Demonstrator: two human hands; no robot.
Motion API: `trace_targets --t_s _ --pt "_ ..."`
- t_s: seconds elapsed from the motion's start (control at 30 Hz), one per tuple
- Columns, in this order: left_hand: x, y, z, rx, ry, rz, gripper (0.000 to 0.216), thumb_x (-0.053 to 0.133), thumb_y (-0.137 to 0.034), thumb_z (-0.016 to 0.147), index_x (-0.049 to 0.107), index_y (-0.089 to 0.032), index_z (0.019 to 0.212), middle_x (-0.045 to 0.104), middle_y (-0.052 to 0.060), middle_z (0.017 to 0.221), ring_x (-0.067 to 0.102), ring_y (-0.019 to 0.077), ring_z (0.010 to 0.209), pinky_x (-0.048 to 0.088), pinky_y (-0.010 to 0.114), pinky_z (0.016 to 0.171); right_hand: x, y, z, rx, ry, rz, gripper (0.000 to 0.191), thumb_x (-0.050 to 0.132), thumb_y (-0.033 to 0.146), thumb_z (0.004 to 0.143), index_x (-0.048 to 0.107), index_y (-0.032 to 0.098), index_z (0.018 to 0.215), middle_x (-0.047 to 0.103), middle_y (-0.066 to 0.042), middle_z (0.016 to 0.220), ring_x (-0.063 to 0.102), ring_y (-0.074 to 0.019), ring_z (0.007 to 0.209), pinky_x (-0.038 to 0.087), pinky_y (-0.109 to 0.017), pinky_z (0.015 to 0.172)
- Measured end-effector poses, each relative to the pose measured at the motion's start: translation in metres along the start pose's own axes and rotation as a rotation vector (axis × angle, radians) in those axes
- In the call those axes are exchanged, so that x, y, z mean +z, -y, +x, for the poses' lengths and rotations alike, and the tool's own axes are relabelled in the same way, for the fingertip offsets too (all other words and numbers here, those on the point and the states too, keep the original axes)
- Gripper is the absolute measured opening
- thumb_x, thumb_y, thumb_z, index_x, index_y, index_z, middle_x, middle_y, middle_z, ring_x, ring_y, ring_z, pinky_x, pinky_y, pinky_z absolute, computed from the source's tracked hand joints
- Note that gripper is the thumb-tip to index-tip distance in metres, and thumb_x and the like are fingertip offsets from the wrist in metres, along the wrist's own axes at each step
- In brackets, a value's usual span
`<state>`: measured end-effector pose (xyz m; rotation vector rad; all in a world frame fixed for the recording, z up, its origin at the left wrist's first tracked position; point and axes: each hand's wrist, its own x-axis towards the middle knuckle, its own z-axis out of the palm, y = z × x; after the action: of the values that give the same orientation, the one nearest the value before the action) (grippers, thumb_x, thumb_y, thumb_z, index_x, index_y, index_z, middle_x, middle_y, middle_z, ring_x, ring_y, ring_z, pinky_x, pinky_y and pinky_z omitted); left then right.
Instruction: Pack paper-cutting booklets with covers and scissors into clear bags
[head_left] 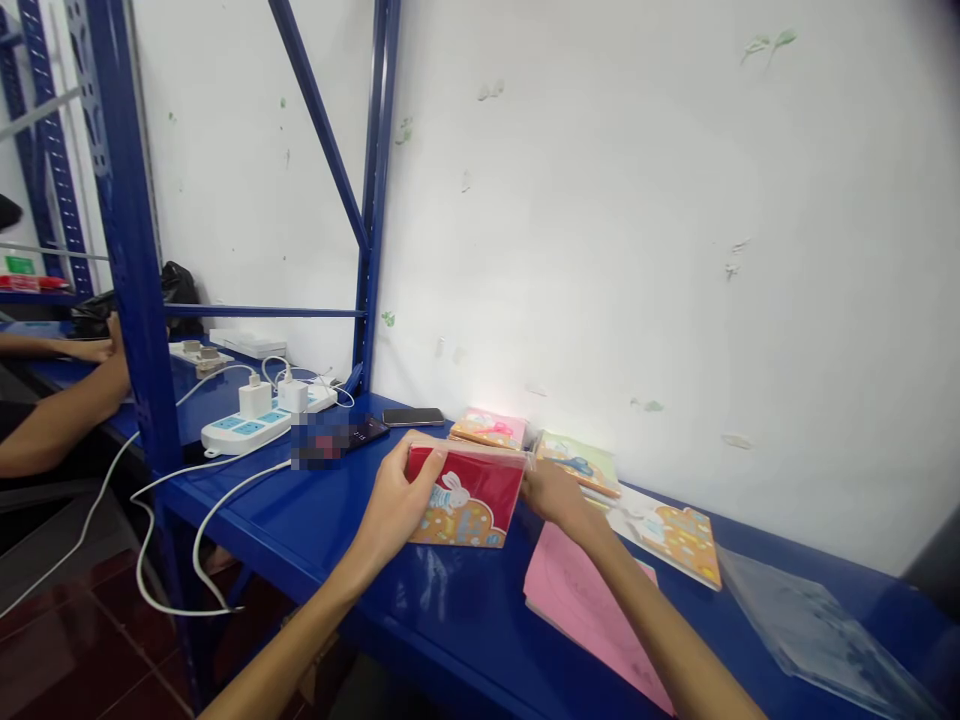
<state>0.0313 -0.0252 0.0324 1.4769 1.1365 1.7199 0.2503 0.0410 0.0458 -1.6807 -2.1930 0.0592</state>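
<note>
My left hand (pixel 401 495) grips a red booklet (pixel 480 497) by its left side, thumb across the front. The cover shows a white rabbit above an orange patterned patch, and a glossy clear plastic sleeve appears to wrap it. At the booklet's upper right corner, my right hand (pixel 559 495) has its fingers closed on the edge of that sleeve; the fingertips are partly hidden. Below my right forearm lie pink sheets or booklets (pixel 577 600). Behind the hands are a pink-covered booklet (pixel 491 428), a green-covered booklet (pixel 577 462) with scissors pictured, and a white-and-orange booklet (pixel 675 535).
Clear plastic sleeves (pixel 817 625) lie at the right of the blue table (pixel 450 610). To the left are a white power strip (pixel 251 430) with plugged chargers, loose white cables and two phones. A blue rack post (pixel 139 240) separates another person's arms (pixel 75 410).
</note>
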Motion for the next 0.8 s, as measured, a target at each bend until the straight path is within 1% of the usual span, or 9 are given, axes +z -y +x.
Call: trace_targets --t_s 0.07,0.1,0.2,0.27,0.33,0.4,0.47,0.6,0.8 --pt "0.0 0.002 0.001 -0.001 0.005 0.009 0.027 0.066 -0.047 0.089 0.069 -0.02 0.093 0.075 0.002 0.088 0.068 0.0236 0.084 0.051 0.029 0.076 -0.022 -0.002 0.002 0.032 -0.071 0.102 0.013 0.058 0.023 0.099 0.068 0.014 0.101 0.075 -0.011 0.095 0.07 -0.021 0.08 0.055 -0.035 0.075" --pt "-0.001 0.002 0.001 -0.001 0.007 0.012 0.028 0.066 -0.047 0.089 0.069 -0.02 0.094 0.075 0.003 0.088 0.069 0.024 0.084 0.051 0.03 0.076 -0.035 -0.002 0.002 0.036 -0.11 0.161 0.016 0.053 0.022 0.1 0.067 0.014 0.103 0.076 -0.011 0.092 0.07 -0.0204 0.076 0.054 -0.034 0.072" --pt "-0.001 0.004 0.002 0.0 0.009 0.02 0.029 0.065 -0.049 0.089 0.069 -0.02 0.095 0.076 0.003 0.091 0.07 0.0251 0.087 0.052 0.031 0.077 -0.078 0.013 -0.005 -0.052 -0.203 0.363 0.034 0.044 0.036 0.104 0.055 0.017 0.13 0.076 -0.008 0.098 0.069 -0.0177 0.073 0.053 -0.029 0.062" --pt "-0.001 0.004 0.002 0.001 0.011 0.029 0.03 0.064 -0.049 0.09 0.068 -0.02 0.098 0.076 0.004 0.094 0.07 0.0253 0.09 0.052 0.031 0.079 -0.101 0.031 -0.015 -0.185 -0.228 0.609 0.051 0.053 0.041 0.1 0.045 0.019 0.146 0.076 -0.005 0.09 0.068 -0.0184 0.073 0.05 -0.026 0.055" --pt "-0.001 0.003 0.002 0.001 0.022 0.038 0.031 0.063 -0.049 0.091 0.066 -0.019 0.1 0.075 0.005 0.096 0.069 0.0252 0.091 0.052 0.032 0.081 -0.114 0.052 -0.025 -0.279 -0.156 0.762 0.055 0.062 0.035 0.094 0.048 0.022 0.146 0.074 -0.001 0.079 0.065 -0.0165 0.065 0.047 -0.024 0.051" --pt "-0.001 0.002 0.001 0.004 0.039 0.043 0.032 0.061 -0.049 0.092 0.065 -0.019 0.102 0.074 0.005 0.097 0.068 0.0249 0.092 0.052 0.032 0.082 -0.117 0.07 -0.033 -0.344 -0.027 0.799 0.046 0.065 0.029 0.091 0.056 0.024 0.135 0.072 0.002 0.071 0.065 -0.0161 0.062 0.048 -0.024 0.052" --pt "-0.001 0.0 0.001 0.014 0.054 0.046 0.031 0.06 -0.048 0.092 0.064 -0.019 0.103 0.072 0.005 0.098 0.068 0.0244 0.092 0.052 0.033 0.082 -0.113 0.08 -0.037 -0.378 0.061 0.781 0.034 0.067 0.027 0.09 0.058 0.026 0.122 0.071 0.003 0.068 0.067 -0.0173 0.065 0.05 -0.026 0.055" --pt "-0.001 -0.001 0.001 0.036 0.062 0.054 0.028 0.06 -0.046 0.092 0.063 -0.019 0.1 0.07 0.003 0.096 0.066 0.0232 0.088 0.052 0.032 0.078 -0.096 0.081 -0.033 -0.361 0.077 0.669 0.021 0.067 0.026 0.09 0.053 0.026 0.106 0.076 0.002 0.073 0.069 -0.0181 0.066 0.049 -0.029 0.059" --pt "0.002 0.003 0.002 0.043 0.028 0.089 0.026 0.059 -0.044 0.094 0.065 -0.02 0.096 0.071 0.003 0.094 0.067 0.0232 0.088 0.05 0.032 0.079 -0.09 0.07 -0.024 -0.303 0.053 0.659 0.02 0.067 0.022 0.09 0.051 0.027 0.102 0.079 -0.002 0.085 0.075 -0.0222 0.079 0.055 -0.031 0.064"
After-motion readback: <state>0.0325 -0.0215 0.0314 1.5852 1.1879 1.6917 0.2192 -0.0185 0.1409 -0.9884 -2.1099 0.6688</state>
